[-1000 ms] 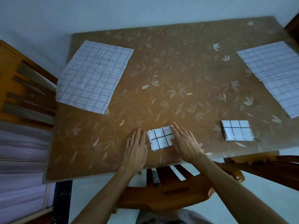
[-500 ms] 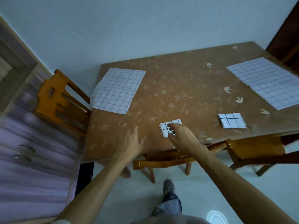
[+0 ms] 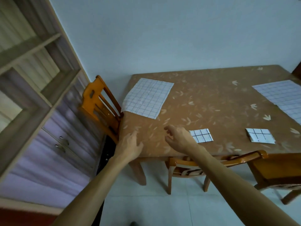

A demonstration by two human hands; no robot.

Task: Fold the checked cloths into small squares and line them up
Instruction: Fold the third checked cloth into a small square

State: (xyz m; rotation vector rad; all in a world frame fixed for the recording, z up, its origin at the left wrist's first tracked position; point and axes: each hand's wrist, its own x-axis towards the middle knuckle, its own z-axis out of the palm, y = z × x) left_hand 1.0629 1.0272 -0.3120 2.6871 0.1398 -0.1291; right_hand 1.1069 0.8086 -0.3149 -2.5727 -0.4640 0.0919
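Note:
Two folded checked squares lie near the table's front edge: one [image 3: 201, 135] just right of my right hand, another [image 3: 260, 135] farther right. An unfolded checked cloth [image 3: 147, 97] lies flat at the table's far left corner. A second unfolded cloth [image 3: 283, 97] lies at the right edge of view. My right hand [image 3: 178, 138] hovers over the table left of the nearer folded square, fingers loosely spread, holding nothing. My left hand [image 3: 130, 145] is above the table's left front corner, fingers relaxed and empty.
The brown leaf-patterned table [image 3: 211, 108] stands against a pale wall. An orange wooden chair [image 3: 99, 103] is at its left end; two more chairs [image 3: 187, 167] [image 3: 276, 168] are tucked along the front. A shelf and cabinet unit [image 3: 40, 111] fills the left.
My right hand has let go of the nearer folded square and moved left of it. Both hands have shifted toward the table's left side. The view has pulled back and turned left.

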